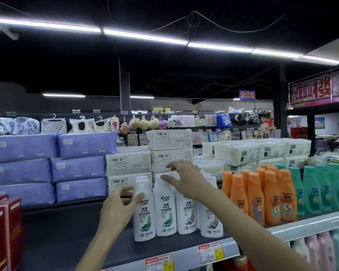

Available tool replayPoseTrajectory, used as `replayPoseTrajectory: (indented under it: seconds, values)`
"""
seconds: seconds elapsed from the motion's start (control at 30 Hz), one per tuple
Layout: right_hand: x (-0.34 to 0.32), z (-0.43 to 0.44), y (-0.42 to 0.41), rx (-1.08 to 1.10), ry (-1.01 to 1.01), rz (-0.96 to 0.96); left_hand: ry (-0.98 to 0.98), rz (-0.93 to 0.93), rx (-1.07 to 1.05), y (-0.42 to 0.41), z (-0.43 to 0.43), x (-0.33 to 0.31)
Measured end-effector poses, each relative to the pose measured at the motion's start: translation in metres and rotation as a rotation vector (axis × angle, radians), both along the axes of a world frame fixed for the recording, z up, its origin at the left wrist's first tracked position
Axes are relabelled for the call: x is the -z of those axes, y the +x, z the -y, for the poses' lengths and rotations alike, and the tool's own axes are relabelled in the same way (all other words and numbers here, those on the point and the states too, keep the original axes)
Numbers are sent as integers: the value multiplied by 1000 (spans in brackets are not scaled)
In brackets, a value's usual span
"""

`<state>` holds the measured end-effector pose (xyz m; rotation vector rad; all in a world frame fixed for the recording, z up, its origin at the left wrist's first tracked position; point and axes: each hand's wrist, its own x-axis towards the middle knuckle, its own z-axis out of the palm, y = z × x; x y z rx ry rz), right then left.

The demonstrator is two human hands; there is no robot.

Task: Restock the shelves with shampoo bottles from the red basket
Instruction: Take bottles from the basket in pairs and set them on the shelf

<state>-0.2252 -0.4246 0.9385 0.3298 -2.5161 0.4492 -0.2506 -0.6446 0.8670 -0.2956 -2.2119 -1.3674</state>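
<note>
Several white shampoo bottles stand in a row on the dark top shelf [70,227]. My left hand [119,206] holds the leftmost white shampoo bottle [144,216] at its shoulder, with the thumb across the front and the fingers curled at its left side. The bottle stands upright on the shelf. My right hand [184,179] reaches over the second white bottle [165,212], fingers spread and straight above the caps, gripping nothing. The red basket is not in view.
Orange bottles [270,198] and teal bottles [313,190] fill the shelf to the right. Purple packs [49,167] and white tissue packs [169,151] are stacked behind. Red boxes [2,231] stand at the left. Price tags [210,253] line the shelf edge.
</note>
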Motion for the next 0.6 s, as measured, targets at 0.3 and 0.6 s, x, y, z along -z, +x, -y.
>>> replayPoseTrajectory:
  seconds: [0.3, 0.6]
  values:
    - [9, -16, 95, -149, -511, -68, 385, -167, 123, 65, -5, -45]
    - [20, -62, 142, -47, -1018, 106, 470, 74, 566, 129, -53, -55]
